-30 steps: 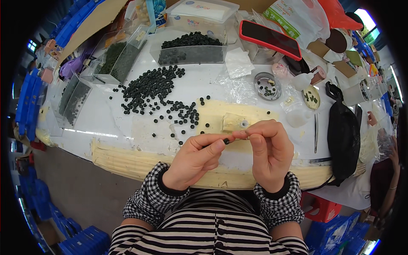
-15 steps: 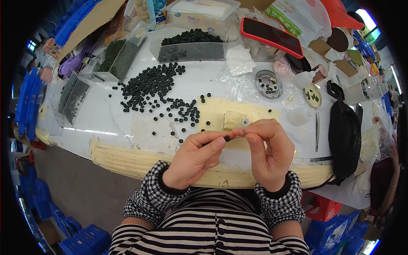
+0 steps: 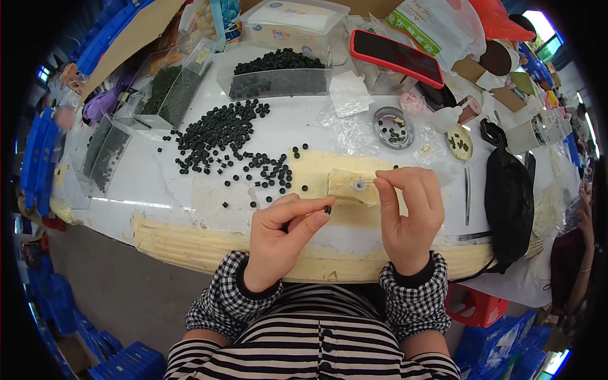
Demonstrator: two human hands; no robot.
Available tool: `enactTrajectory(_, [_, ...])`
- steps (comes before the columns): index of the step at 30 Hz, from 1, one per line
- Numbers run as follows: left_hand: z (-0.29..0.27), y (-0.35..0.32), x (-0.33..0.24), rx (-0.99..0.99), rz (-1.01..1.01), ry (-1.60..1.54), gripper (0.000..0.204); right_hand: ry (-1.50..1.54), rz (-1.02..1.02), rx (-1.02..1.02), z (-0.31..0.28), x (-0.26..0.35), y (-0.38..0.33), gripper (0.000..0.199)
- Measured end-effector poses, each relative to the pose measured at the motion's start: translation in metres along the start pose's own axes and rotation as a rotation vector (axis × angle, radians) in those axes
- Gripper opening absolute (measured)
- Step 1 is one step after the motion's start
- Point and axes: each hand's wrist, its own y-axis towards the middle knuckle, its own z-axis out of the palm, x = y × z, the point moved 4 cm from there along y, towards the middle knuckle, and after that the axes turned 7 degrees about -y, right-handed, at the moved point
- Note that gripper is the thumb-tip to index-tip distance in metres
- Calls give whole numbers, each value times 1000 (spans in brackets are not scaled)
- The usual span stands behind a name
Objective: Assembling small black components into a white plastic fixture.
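My left hand [image 3: 278, 237] is closed, pinching a small black round part [image 3: 327, 209] between thumb and forefinger. Another dark bit shows partly inside its curled fingers. My right hand [image 3: 411, 218] is also closed in a pinch, its fingertips right beside the small white nozzle [image 3: 360, 185] on a yellow-taped block [image 3: 342, 183]. Whatever those fingers hold is too thin to name. A heap of similar black parts [image 3: 218, 130] spreads over the white table to the left, with several strays nearer my left hand.
Behind the heap stands a clear bin [image 3: 282, 82] full of black parts. A red-cased phone [image 3: 396, 57] rests on a box at the back. Toward the right lie a round clear dish [image 3: 392, 128], tweezers [image 3: 467, 196] and a black bag [image 3: 508, 209]. Padded yellow edging [image 3: 190, 244] lines the table front.
My hands have parted. The right has moved slightly right and up to beside the nozzle; the left has drawn a little left, still pinching the black part.
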Motion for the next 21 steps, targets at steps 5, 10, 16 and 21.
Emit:
enactTrajectory(5, [1,-2,-8,-30,154,186,28,-64,-38,130,8,-2,-3,13])
enactTrajectory(10, [0,-3,-9,-45,204,193,28,-107,-32,36,-3,6,-10,25])
enactTrajectory(16, [1,-3,-10,-38,213,215,29,87,-27,67,-10,13,-26,29])
enactTrajectory(21, [2,-3,-11,-25,226,242,29,313,7,215,2,22,-31,35])
